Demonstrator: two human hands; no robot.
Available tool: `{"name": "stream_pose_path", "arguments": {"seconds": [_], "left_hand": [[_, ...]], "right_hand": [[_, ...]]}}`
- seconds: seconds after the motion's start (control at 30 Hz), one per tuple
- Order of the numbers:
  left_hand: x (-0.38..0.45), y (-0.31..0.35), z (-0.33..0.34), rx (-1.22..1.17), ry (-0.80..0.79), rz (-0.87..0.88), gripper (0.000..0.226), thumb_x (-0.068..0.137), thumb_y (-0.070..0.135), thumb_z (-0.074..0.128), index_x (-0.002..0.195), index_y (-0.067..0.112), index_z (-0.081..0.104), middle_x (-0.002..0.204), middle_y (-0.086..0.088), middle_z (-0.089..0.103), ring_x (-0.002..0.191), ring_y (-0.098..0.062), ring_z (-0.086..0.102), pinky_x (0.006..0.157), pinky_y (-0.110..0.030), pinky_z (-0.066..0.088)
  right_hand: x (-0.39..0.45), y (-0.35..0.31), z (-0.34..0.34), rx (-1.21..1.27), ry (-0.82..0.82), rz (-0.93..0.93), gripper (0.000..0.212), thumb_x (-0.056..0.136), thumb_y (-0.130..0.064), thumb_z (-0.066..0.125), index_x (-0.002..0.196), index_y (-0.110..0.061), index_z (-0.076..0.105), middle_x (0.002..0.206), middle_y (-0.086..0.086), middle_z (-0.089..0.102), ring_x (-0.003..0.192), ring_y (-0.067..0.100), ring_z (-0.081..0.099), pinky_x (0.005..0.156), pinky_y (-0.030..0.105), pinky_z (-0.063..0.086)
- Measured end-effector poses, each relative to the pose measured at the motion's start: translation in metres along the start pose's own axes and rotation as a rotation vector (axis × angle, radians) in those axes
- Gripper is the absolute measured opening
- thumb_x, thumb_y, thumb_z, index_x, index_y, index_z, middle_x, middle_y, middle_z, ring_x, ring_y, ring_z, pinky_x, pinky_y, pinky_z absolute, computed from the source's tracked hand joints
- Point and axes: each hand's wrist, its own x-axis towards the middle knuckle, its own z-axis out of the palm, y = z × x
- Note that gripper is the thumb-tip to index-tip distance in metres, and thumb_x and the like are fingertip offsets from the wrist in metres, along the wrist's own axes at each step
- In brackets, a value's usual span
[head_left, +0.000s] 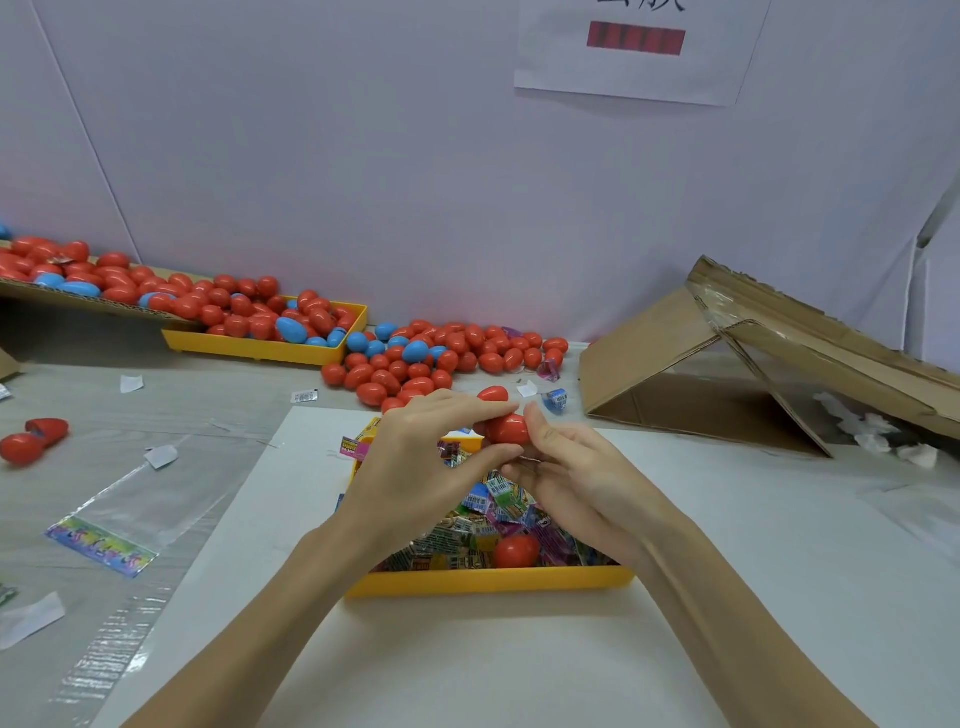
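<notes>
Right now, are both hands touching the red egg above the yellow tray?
Touching. The head view shows the left hand pinching the red egg with its fingers, and the right hand pressing its thumb against the other side.

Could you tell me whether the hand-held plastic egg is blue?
No, the smooth plastic egg that the left hand and right hand hold is red.

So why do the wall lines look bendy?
Head view: the wide-angle lens bows the wall seams; soft even light, faint shadows; glare streaks the clear plastic bag; the red plastic egg held by the left hand and right hand gleams; the white paper sign is blurry.
</notes>
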Motion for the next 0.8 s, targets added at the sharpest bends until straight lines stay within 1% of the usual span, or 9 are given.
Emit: {"name": "stream_pose_path", "arguments": {"seconds": [0.07,0.13,0.2,0.3,0.4,0.5,0.63,0.7,0.8], "left_hand": [[0.0,0.0,0.0,-0.035,0.004,-0.039,0.042,0.084,0.027,0.084,0.124,0.018,0.075,0.117,0.009,0.075,0.112,-0.004,0.066,0.098,-0.032,0.054],[0.0,0.0,0.0,-0.119,-0.011,-0.134,0.039,0.086,0.027,0.082,0.124,0.02,0.075,0.115,0.013,0.075,0.11,-0.003,0.067,0.096,-0.027,0.054],[0.004,0.0,-0.002,-0.296,-0.062,-0.256,0.032,0.093,0.024,0.075,0.125,0.022,0.073,0.114,0.012,0.076,0.111,-0.004,0.068,0.095,-0.023,0.054],[0.007,0.003,-0.007,-0.566,-0.13,-0.391,0.023,0.101,0.026,0.062,0.121,0.032,0.07,0.116,0.016,0.076,0.113,0.001,0.067,0.091,-0.011,0.05],[0.006,0.005,-0.007,-0.642,-0.202,-0.391,0.028,0.106,0.023,0.053,0.129,0.033,0.066,0.126,0.018,0.071,0.122,0.002,0.062,0.095,-0.008,0.045],[0.006,0.004,-0.008,-0.67,-0.156,-0.375,0.033,0.106,0.018,0.054,0.138,0.025,0.061,0.132,0.011,0.07,0.127,-0.005,0.061,0.098,-0.014,0.048],[0.006,0.004,-0.008,-0.668,-0.042,-0.357,0.029,0.097,0.024,0.066,0.126,0.023,0.07,0.119,0.006,0.075,0.117,-0.013,0.068,0.094,-0.019,0.053],[0.006,0.003,-0.009,-0.658,-0.006,-0.365,0.026,0.093,0.025,0.069,0.119,0.023,0.074,0.112,0.005,0.077,0.111,-0.012,0.071,0.09,-0.017,0.054],[0.006,-0.001,-0.011,-0.686,-0.005,-0.368,0.026,0.091,0.021,0.073,0.116,0.024,0.076,0.112,0.005,0.078,0.11,-0.012,0.072,0.09,-0.015,0.054]], "right_hand": [[0.0,-0.001,0.003,0.033,0.003,0.02,0.046,0.103,-0.036,0.053,0.112,0.002,0.077,0.115,0.015,0.074,0.098,0.016,0.068,0.087,0.025,0.058],[0.0,-0.002,0.004,0.106,0.017,0.049,0.047,0.101,-0.04,0.055,0.113,-0.001,0.077,0.117,0.015,0.074,0.096,0.015,0.069,0.083,0.025,0.058],[0.0,-0.003,0.002,0.166,0.013,0.07,0.05,0.101,-0.041,0.056,0.12,0.001,0.074,0.122,0.016,0.072,0.102,0.017,0.071,0.084,0.024,0.057],[-0.002,-0.004,0.0,0.129,-0.03,0.058,0.036,0.099,-0.029,0.063,0.122,-0.004,0.075,0.128,0.017,0.071,0.114,0.019,0.071,0.089,0.022,0.056],[-0.002,-0.001,0.002,0.135,-0.019,0.036,0.044,0.095,-0.022,0.069,0.132,0.001,0.066,0.129,0.019,0.07,0.119,0.023,0.07,0.088,0.021,0.057],[-0.001,0.001,0.005,0.159,0.029,-0.014,0.051,0.091,-0.02,0.073,0.134,0.004,0.06,0.125,0.021,0.072,0.118,0.026,0.071,0.086,0.022,0.058],[-0.003,-0.001,0.008,0.096,0.12,-0.1,0.049,0.084,-0.017,0.078,0.124,0.005,0.061,0.116,0.021,0.075,0.11,0.029,0.074,0.085,0.024,0.059],[-0.004,0.0,0.01,-0.013,0.153,-0.156,0.044,0.082,-0.019,0.079,0.12,-0.002,0.064,0.11,0.017,0.077,0.104,0.029,0.076,0.086,0.025,0.06],[-0.007,0.001,0.012,-0.304,0.19,-0.315,0.037,0.084,-0.026,0.078,0.119,-0.013,0.071,0.107,0.005,0.08,0.1,0.022,0.077,0.089,0.025,0.06]]}}
